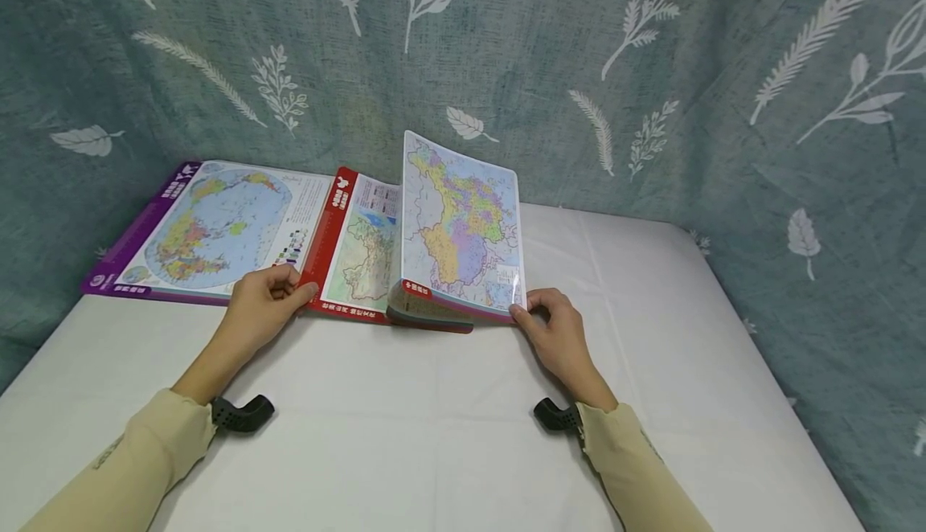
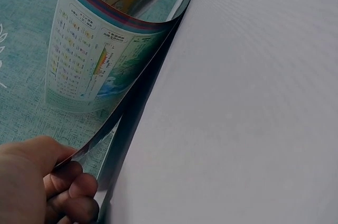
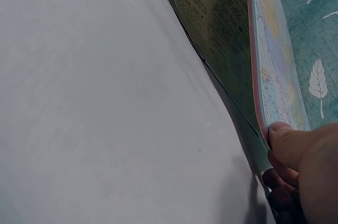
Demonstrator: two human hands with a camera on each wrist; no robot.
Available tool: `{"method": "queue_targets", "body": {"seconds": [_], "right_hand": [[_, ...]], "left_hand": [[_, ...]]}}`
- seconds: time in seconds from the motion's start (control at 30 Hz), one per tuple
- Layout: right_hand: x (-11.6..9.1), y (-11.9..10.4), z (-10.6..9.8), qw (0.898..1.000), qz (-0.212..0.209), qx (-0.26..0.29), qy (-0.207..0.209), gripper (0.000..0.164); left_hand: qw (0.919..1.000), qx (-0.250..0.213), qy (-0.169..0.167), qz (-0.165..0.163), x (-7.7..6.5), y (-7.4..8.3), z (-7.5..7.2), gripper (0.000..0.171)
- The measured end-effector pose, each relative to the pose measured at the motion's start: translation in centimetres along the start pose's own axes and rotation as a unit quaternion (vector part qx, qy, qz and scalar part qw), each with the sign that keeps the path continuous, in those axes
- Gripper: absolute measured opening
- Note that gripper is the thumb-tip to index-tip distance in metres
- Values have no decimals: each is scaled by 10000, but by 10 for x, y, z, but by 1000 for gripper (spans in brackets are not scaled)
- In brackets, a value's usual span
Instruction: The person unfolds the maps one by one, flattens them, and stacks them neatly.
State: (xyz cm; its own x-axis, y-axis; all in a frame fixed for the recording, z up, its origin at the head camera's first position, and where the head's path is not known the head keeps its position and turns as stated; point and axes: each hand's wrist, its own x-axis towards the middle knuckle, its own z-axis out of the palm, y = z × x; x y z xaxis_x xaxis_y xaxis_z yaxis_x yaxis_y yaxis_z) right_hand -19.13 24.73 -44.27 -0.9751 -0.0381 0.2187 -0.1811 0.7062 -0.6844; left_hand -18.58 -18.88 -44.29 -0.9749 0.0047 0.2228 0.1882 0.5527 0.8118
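Presently gripping one red-edged folding map [image 1: 434,251] by two corners, lying toward the back of a white tablecloth [image 1: 398,452]. Pinching its lower left corner with the left hand [image 1: 264,307] — pressing the thumb on top, curling fingers [image 2: 82,185] below. Pinching its lower right corner with the right hand [image 1: 560,335] — resting the thumb on the printed face, tucking fingers behind. Lying nearly flat at the left panel [image 1: 365,251], displaying a pale green relief map [image 1: 366,263] beside a red border strip [image 1: 328,235] with white lettering. Rising at a slant at the right panel [image 1: 463,231], displaying a political map [image 1: 470,223] in orange, yellow, green and violet on pale blue. Curving between the two panels along the lower edge, showing dense small print [image 3: 211,18] on a shaded face in the right wrist view. Adjoining a purple-edged world map [image 1: 217,227], lying flat at far left. Wearing beige sleeves [image 1: 137,452] and black curved wrist devices [image 1: 243,415] at both wrists. Facing a teal leaf-printed curtain [image 1: 535,58].
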Motion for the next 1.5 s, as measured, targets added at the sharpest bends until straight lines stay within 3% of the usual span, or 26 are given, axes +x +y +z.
{"method": "queue_targets", "body": {"seconds": [1.5], "right_hand": [[-5,31,-26,9995,36,-204,245,25]], "left_hand": [[9999,-102,-27,-25,-1,2,-2,26]]}}
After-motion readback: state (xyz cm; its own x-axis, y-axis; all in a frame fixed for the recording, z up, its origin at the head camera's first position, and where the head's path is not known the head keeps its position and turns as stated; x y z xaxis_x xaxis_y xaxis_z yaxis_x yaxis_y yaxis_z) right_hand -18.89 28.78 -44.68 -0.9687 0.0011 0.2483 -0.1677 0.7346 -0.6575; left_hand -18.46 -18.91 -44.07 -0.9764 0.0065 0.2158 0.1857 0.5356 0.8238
